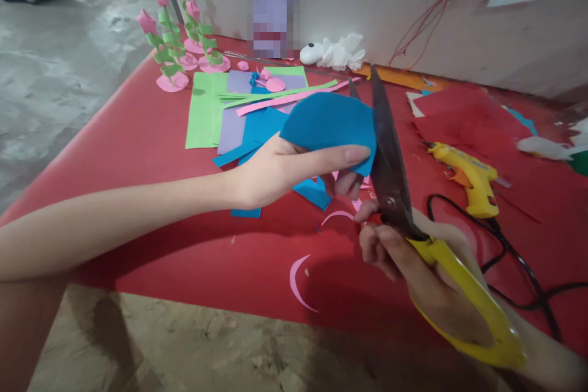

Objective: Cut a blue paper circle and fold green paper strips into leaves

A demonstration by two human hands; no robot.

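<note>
While my left hand [271,170] pinches a blue sheet [328,122] with a curved upper edge, thumb on top, my right hand [427,282] grips a pair of yellow-handled scissors [389,174], blades parted at the tips and set at the sheet's right side. I hold both above the red table [133,147], in the middle of the head view. Beneath and beyond the sheet I see more blue pieces [264,125], green strips [285,95] and a light green sheet [199,110]. A pink crescent [296,282] lies nearer me; pink flowers [147,22] stand at the far left, and a yellow glue gun [466,177] lies to the right.
</note>
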